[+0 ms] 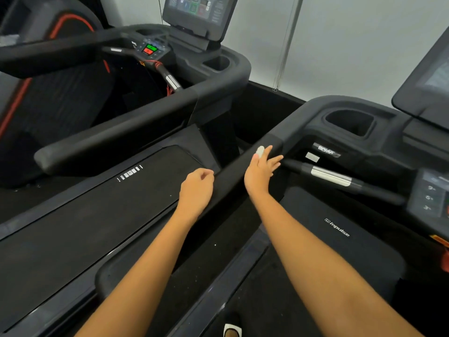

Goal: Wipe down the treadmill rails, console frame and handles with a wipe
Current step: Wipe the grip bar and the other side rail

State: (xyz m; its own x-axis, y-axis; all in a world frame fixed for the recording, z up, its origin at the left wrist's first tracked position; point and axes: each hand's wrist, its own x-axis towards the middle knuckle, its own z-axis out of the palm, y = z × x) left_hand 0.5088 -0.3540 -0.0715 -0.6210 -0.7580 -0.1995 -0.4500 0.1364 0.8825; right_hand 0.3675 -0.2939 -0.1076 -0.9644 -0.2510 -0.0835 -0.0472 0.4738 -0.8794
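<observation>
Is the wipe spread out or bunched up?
Bunched up: the wipe is a small white wad at the right hand's fingertips on the rail.

A gym, with exercise machines in a row.
A left treadmill (pixel 80 229) and a right treadmill (pixel 364 251) stand side by side, each with a padded side rail (pixel 116 132), a cup holder (pixel 349 122) and a screen (pixel 196 10) at the far end. A third machine (pixel 60 32) with red trim sits far left, with a white wall (pixel 340 45) behind.
</observation>
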